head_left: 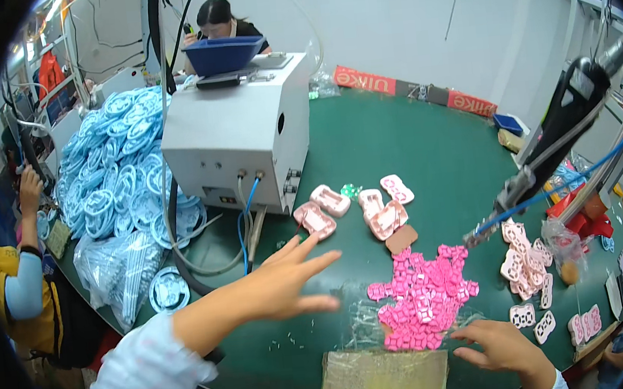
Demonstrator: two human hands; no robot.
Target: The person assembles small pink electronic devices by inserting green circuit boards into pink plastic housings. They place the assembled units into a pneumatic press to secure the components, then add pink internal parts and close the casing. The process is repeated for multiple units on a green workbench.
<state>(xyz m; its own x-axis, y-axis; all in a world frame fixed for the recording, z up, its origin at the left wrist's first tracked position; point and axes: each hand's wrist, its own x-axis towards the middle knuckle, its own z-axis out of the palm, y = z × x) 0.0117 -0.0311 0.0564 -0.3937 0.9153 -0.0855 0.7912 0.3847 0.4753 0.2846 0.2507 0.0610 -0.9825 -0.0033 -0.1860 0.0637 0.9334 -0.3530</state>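
Note:
My left hand point(279, 282) is held over the green table with its fingers spread and nothing in it. It is nearest to the pale pink plastic shells point(315, 221) beyond its fingertips. My right hand point(500, 344) holds nothing visible, thumb and fingers apart, beside the near right edge of a heap of small bright pink plastic parts point(428, 296). In front of me, between my hands, lies a flat board wrapped in yellowed tape point(383, 381). More pale pink shells point(383, 217) and a brown pad point(401, 240) lie just beyond the heap.
A grey machine box point(234, 131) carrying a blue tray point(224, 54) stands far left, cables hanging from it. Light blue plastic rings point(117, 164) are piled beside it. A black tool on an arm point(557, 133) reaches in from the right, above pale pink pieces point(526, 260). People sit around the table.

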